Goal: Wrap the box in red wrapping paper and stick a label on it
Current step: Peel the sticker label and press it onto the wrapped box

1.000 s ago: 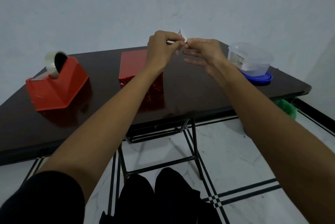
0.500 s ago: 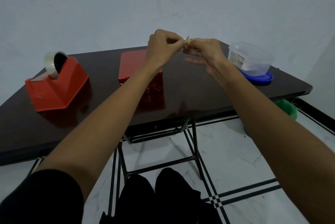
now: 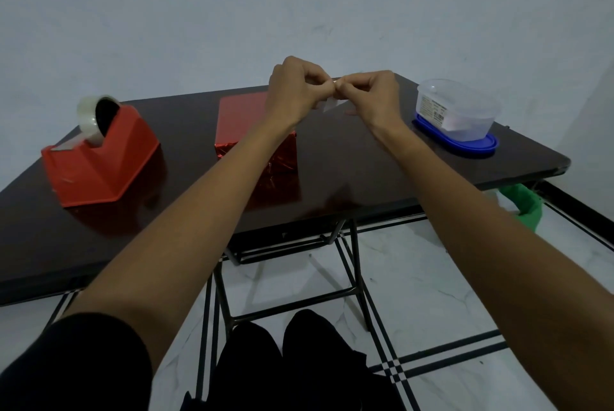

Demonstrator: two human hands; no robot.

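Note:
The box wrapped in shiny red paper [image 3: 237, 124] stands on the dark table [image 3: 349, 164], partly hidden by my left forearm. Both hands are raised above the table, right of the box. My left hand [image 3: 294, 91] and my right hand [image 3: 372, 95] meet fingertip to fingertip and pinch a small white label [image 3: 335, 101] between them. Most of the label is hidden by the fingers; a pale strip hangs just below them.
A red tape dispenser [image 3: 99, 158] with a clear tape roll stands at the table's left. A clear plastic tub [image 3: 457, 111] on a blue lid sits at the right. A green object [image 3: 525, 204] lies under the right table edge. My dark-clothed legs are below.
My right hand's fingers have curled in; they were spread a second ago. The label's white tip no longer sticks up above the fingers; a pale strip now hangs below them.

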